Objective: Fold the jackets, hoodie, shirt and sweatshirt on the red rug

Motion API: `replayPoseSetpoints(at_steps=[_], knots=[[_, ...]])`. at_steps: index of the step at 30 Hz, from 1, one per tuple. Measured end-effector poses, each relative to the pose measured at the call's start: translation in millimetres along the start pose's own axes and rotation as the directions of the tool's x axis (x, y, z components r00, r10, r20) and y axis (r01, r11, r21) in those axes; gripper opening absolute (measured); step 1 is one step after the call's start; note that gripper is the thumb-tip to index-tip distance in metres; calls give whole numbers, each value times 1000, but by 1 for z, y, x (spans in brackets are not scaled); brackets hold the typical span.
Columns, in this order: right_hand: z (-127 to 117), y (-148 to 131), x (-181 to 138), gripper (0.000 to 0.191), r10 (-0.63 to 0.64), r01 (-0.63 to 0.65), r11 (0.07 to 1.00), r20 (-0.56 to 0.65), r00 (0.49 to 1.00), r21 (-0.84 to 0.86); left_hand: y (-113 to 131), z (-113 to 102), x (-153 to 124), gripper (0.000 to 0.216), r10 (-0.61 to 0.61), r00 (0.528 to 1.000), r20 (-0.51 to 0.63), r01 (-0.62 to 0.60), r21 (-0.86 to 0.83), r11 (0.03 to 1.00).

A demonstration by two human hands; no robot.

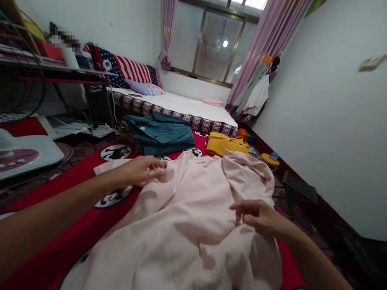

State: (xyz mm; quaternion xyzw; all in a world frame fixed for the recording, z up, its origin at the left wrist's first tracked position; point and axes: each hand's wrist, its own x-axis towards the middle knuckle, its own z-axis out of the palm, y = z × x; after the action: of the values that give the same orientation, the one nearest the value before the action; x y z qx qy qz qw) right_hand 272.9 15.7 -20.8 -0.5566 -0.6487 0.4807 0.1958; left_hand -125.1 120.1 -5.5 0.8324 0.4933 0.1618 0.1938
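Note:
A pale pink long-sleeved top (193, 201) lies spread out and wrinkled on a red cloth with black-and-white round prints, its neckline pointing away from me. My left hand (145, 171) is over the sleeve on the left near the shoulder, fingers loosely bent and apart, holding nothing that I can see. Above the right side of the body, my right hand (256, 217) has its thumb and fingers apart, close to a raised fold. The sleeve on the right (249, 173) is bunched up. Beyond the neckline are a folded teal garment (160, 133) and a folded yellow garment (225, 143).
The red cloth (75, 193) covers the surface under the clothes. A bed (187, 102) stands beyond it, below a window. On the left are a cluttered desk (54, 66) and a white appliance (27, 155). A dark folding stool (298, 187) stands at the right by the wall.

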Motion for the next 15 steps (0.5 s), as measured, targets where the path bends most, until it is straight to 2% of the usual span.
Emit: replayPoseSetpoints(at_steps=[1, 2, 4, 5, 7, 9, 11, 14, 15], knots=[[5, 3, 13, 57, -21, 23, 1000, -93, 995, 20, -4, 10, 9, 50, 11, 995, -102, -7, 42, 999], [11, 7, 25, 56, -34, 37, 999, -184, 982, 9, -6, 21, 16, 60, 17, 990, -142, -6, 79, 997], [23, 19, 46, 48, -82, 53, 993, -307, 948, -102, -8, 40, 24, 75, 8, 991, -131, 10, 139, 990], [28, 25, 54, 43, -123, 61, 981, -352, 928, -183, -7, 47, 25, 75, -3, 993, -116, 23, 164, 986], [37, 37, 62, 32, -213, 73, 942, -417, 884, -327, -7, 52, 26, 61, -4, 995, -102, 26, 214, 977], [40, 47, 64, 25, -272, 80, 913, -450, 851, -400, -10, 41, 26, 43, 15, 993, -117, 13, 236, 972], [41, 52, 61, 19, -313, 107, 901, -457, 833, -421, -17, 17, 30, 36, 19, 979, -205, 34, 253, 967], [42, 53, 59, 16, -388, 182, 885, -459, 799, -429, -31, -25, 42, 34, 17, 898, -440, 157, 356, 921], [43, 53, 59, 16, -406, 201, 881, -465, 787, -429, -33, -34, 48, 33, 18, 880, -475, 196, 395, 897]])
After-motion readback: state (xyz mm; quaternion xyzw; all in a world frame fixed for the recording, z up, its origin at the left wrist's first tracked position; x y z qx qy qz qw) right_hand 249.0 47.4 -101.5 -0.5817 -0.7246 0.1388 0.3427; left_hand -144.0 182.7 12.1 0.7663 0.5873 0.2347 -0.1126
